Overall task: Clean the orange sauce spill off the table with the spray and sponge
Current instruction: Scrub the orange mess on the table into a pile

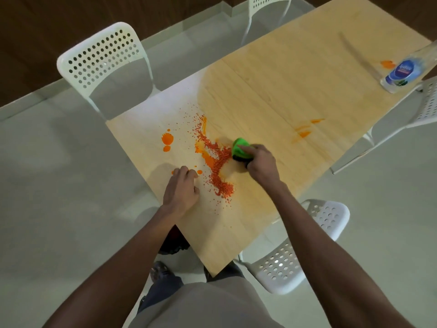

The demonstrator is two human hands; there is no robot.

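Your wooden table (295, 74) runs as a long slab from the lower middle of the frame to the upper right corner. White perforated chairs stand round it: one (106, 65) at upper left, one (305, 247) at lower right beside your right arm, and parts of others at the top and right edges.

The orange sauce spill (212, 157) spreads across the middle of the frame, a grainy band running roughly top to bottom with round blobs to its left; fainter smears lie toward centre right, and a small patch near the bottle.

Your right hand (260, 164) grips the green sponge (240, 150), fingers curled over its top, pressing it down at the spill's right edge. Its long axis I cannot tell. Your left hand (181, 190) rests on the table, fingers loosely bent, fingertips touching the lower-left droplets and holding nothing.

The spray bottle (404, 71) lies at the right edge, tilted, top pointing out of frame at upper right.
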